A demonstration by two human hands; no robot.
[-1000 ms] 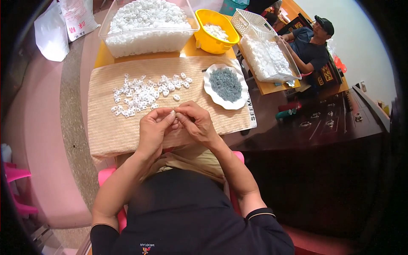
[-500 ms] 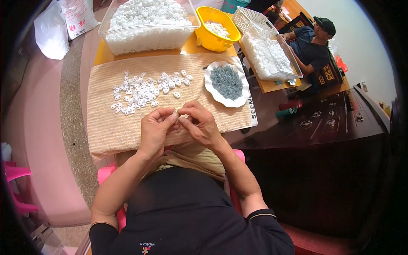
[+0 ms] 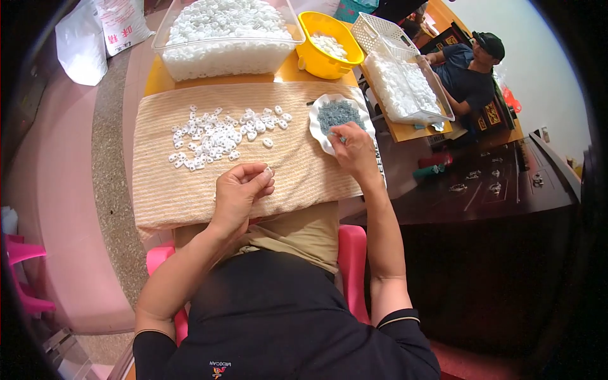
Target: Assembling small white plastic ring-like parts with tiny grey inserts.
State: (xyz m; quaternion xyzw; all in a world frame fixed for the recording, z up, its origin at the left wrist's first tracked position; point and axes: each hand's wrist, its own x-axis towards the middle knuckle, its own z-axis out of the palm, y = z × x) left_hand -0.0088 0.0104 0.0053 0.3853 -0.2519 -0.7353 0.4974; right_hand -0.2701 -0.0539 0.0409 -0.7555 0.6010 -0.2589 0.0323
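Above the towel's near part, my left hand (image 3: 243,194) pinches a small white plastic piece (image 3: 268,170) between thumb and fingertips. My right hand (image 3: 353,149) is over the near edge of a white scalloped plate (image 3: 318,135), its fingers drawn together at the pile of small grey-blue translucent pieces (image 3: 339,116). What those fingers hold, if anything, is hidden. Loose white oval plastic pieces with dark holes (image 3: 215,136) lie scattered beyond my left hand. One white piece (image 3: 268,143) rests apart from them, nearer my hands.
A striped beige towel (image 3: 304,183) covers the table. Behind it stand a clear bin (image 3: 228,60) full of white pieces and a yellow basin (image 3: 320,66). At right are another filled clear bin (image 3: 411,114), a white basket (image 3: 380,31) and a seated person (image 3: 468,76).
My hands were together over the towel; the right has moved away, right and forward, to the plate. The left stays near its place, still pinching the white piece.
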